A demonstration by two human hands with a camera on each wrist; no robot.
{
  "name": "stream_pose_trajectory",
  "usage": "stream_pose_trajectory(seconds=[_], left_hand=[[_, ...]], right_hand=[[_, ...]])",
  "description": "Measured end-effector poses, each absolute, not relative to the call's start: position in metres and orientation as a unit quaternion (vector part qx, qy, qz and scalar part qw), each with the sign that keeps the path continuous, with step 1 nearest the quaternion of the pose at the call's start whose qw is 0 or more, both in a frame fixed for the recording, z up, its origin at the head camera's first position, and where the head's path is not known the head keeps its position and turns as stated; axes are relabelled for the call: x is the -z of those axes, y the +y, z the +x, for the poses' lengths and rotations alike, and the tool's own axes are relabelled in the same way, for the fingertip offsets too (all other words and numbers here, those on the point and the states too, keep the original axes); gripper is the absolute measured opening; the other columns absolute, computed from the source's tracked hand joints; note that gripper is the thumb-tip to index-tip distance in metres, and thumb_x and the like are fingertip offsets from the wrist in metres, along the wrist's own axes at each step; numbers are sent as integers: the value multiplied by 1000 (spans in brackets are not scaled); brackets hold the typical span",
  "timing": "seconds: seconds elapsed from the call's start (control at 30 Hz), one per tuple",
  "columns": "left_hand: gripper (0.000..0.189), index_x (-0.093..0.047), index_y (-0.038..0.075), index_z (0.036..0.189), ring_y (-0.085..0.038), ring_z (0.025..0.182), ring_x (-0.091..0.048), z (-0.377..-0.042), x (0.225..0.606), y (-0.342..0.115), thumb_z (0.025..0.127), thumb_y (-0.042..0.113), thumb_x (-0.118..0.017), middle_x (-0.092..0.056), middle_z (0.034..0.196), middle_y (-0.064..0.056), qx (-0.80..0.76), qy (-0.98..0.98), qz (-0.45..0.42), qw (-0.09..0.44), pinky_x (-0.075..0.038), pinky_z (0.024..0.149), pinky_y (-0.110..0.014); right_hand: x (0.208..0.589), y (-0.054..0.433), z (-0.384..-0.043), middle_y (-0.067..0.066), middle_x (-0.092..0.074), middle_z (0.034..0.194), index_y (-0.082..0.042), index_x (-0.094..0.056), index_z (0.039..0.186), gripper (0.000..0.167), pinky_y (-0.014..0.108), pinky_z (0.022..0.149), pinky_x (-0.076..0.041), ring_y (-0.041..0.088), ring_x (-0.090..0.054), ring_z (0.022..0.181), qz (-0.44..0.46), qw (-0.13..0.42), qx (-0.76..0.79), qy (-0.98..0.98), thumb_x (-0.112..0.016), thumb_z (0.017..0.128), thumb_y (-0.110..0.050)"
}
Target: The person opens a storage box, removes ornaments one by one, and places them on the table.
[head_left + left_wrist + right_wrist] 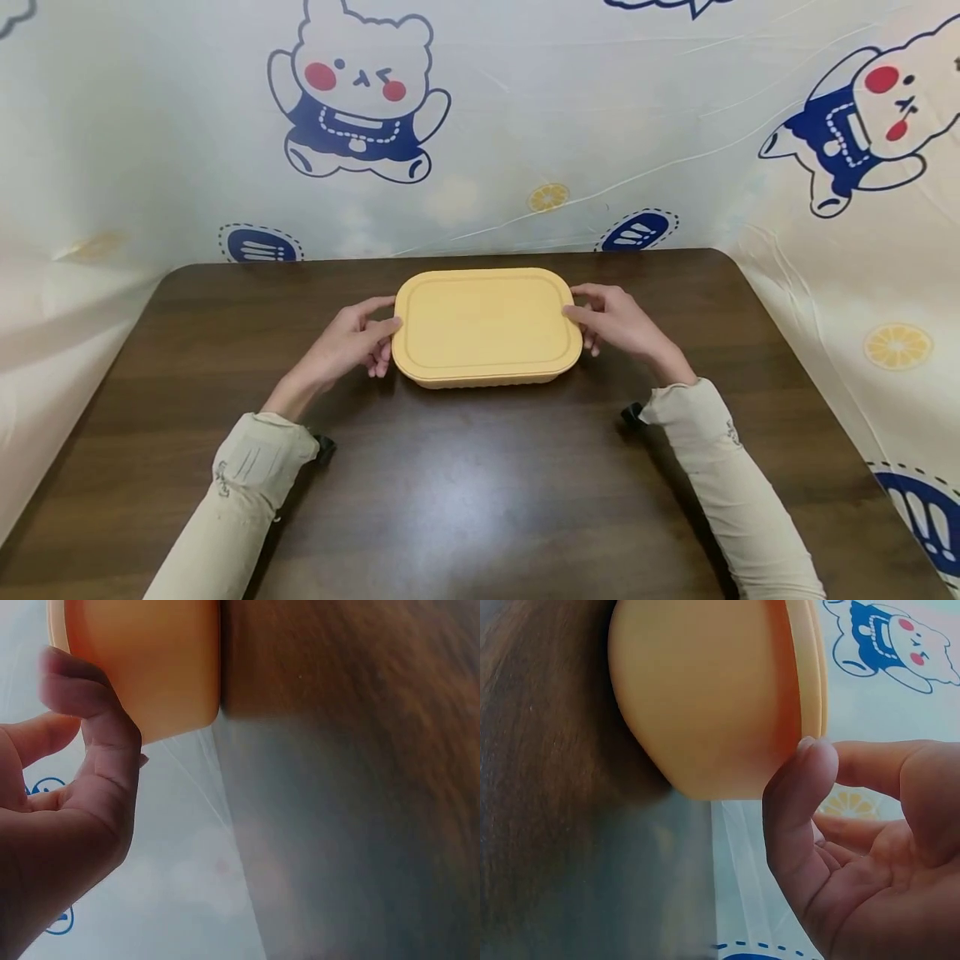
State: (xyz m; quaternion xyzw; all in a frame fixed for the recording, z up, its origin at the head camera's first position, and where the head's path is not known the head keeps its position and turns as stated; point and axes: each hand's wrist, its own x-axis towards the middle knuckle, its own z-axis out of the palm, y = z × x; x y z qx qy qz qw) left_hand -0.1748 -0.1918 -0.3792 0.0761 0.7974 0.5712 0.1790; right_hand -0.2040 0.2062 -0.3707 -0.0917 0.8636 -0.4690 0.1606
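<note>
A yellow rectangular food container with rounded corners sits near the far edge of the table, its flat lid on. My left hand grips its left end, thumb over the lid's rim. At the right end my right hand pinches the rim in the same way. In the left wrist view, a bent finger lies against the container's side wall, just under the rim. The right wrist view has a fingertip at the lid's edge, beside the smooth wall. The contents are hidden.
The dark wooden table has rounded far corners. Behind it and along the sides hangs a pale curtain printed with cartoon bears and orange slices. Small black wrist mounts show under both light sleeves.
</note>
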Motion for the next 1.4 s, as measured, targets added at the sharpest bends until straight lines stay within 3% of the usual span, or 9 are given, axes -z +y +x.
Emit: stream_pose_trajectory(seconds=[0.47,0.77,1.07,1.4], left_hand=[[59,-33,13,154,-27,51,-59,-173,359,-185,102,27,-59,-58,68,-16,-584,793,96,146,-51,47,-35],[58,-33,13,154,-29,50,-59,-165,355,-187,103,26,-58,-58,67,-17,-589,790,101,134,-51,46,-35],[57,-35,15,153,-31,48,-58,-154,348,-186,103,28,-57,-58,65,-17,-587,794,121,101,-50,44,-37],[56,-35,16,153,-32,48,-57,-129,349,-197,103,28,-57,-58,65,-18,-588,794,116,103,-50,44,-37]], right_hand=[[347,213,-190,16,-61,79,-4,-49,143,53,44,56,-58,27,-60,58,-111,108,455,877,-65,99,-28],[338,212,-186,16,-62,77,-4,-51,140,49,39,53,-57,29,-60,58,-127,101,458,874,-64,99,-25],[335,215,-173,16,-61,77,-5,-51,140,49,46,55,-57,29,-61,58,-135,93,463,871,-65,99,-27],[338,209,-158,16,-61,75,-7,-52,137,48,40,51,-56,29,-60,57,-143,105,475,862,-67,97,-29]])
